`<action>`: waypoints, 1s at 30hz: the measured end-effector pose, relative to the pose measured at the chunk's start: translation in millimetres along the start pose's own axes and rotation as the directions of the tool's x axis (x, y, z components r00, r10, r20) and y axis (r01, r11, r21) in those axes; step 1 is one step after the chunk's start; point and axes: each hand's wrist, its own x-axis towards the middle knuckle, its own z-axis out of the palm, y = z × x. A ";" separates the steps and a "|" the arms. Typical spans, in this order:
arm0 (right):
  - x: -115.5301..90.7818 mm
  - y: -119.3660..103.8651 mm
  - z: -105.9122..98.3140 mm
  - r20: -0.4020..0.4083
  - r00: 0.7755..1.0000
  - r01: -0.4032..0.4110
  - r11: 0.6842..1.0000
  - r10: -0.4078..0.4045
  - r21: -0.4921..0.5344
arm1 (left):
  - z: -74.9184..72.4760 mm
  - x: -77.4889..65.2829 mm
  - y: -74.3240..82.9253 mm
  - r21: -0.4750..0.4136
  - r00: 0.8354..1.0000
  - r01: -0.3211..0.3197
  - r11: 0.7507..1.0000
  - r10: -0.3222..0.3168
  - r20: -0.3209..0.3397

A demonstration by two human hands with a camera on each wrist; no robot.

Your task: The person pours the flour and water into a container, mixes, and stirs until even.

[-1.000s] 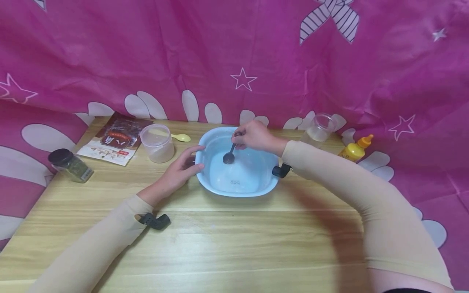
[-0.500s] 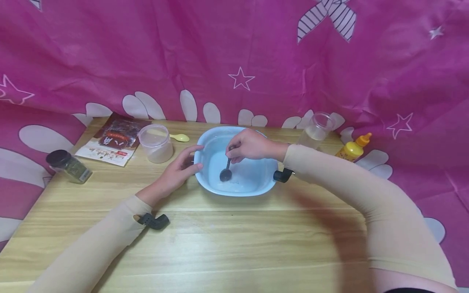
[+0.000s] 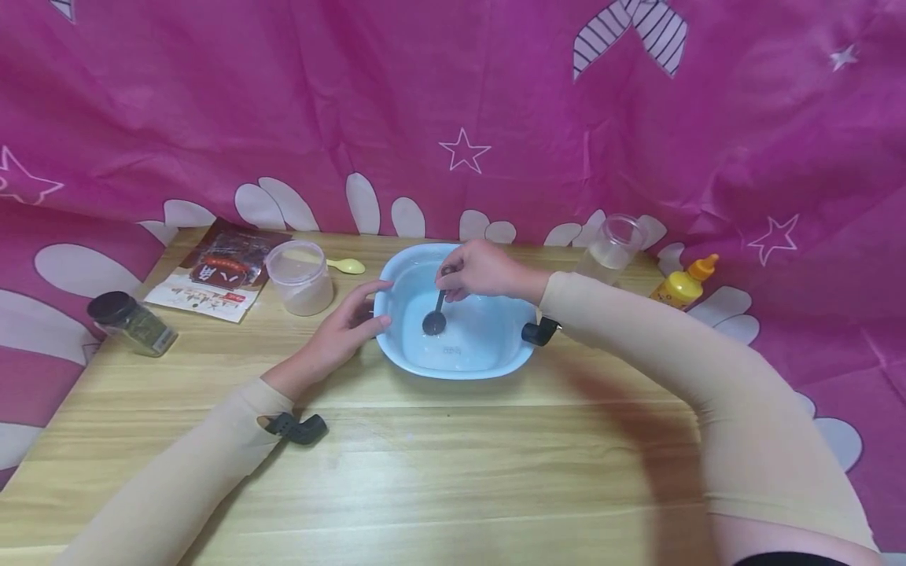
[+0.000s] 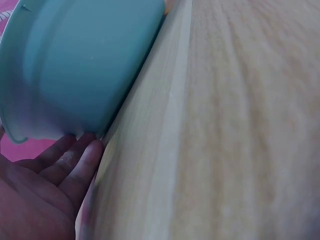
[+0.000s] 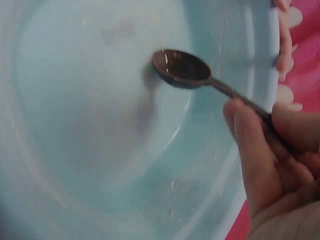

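1. Right hand (image 3: 488, 271) pinches the dark spoon (image 5: 182, 69) inside the basin (image 3: 453, 373), towards eight o'clock; slackening could drop it.
2. Left hand (image 3: 345, 324), spread, touches the basin at nine o'clock; knocks could slide it.

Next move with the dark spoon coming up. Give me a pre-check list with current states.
1. Dark spoon gripped by the right hand: ok, handle held between thumb and fingers.
2. Spoon's bowl inside the rim of the blue basin: ok.
3. Left hand at the basin's side: ok, fingers touching it.
4. Liquid in the spoon: cannot tell, its inside looks dark and glossy.
5. Right sleeve clear of the transparent jar: cannot tell, they overlap in the head view.
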 end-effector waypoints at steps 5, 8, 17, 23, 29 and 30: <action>5.6 3.6 -7.6 -0.150 0.988 -0.056 0.998 0.049 -0.042 | 1.2 0.0 -0.1 0.000 1.000 -0.007 1.000 0.007 -0.001; 5.5 4.3 -6.0 -0.110 0.993 -0.045 0.999 0.045 0.000 | 1.2 0.0 -0.1 0.001 1.000 -0.007 1.000 0.007 0.001; -2.5 3.0 0.0 0.088 0.996 0.019 0.999 -0.021 0.026 | 0.4 0.0 -0.9 0.000 1.000 0.004 1.000 -0.004 -0.003; -7.2 2.4 3.2 0.189 0.982 0.018 0.999 -0.023 0.027 | 0.8 0.5 -1.6 -0.010 1.000 -0.006 1.000 0.006 -0.003; -3.4 -2.6 7.9 0.108 0.993 0.036 0.999 -0.040 0.038 | 0.8 -0.2 -0.1 -0.016 1.000 -0.012 1.000 0.012 0.000; -2.0 -3.5 6.9 0.071 0.997 0.027 0.999 -0.030 0.031 | 0.6 -0.3 0.3 -0.011 1.000 -0.010 1.000 0.010 -0.001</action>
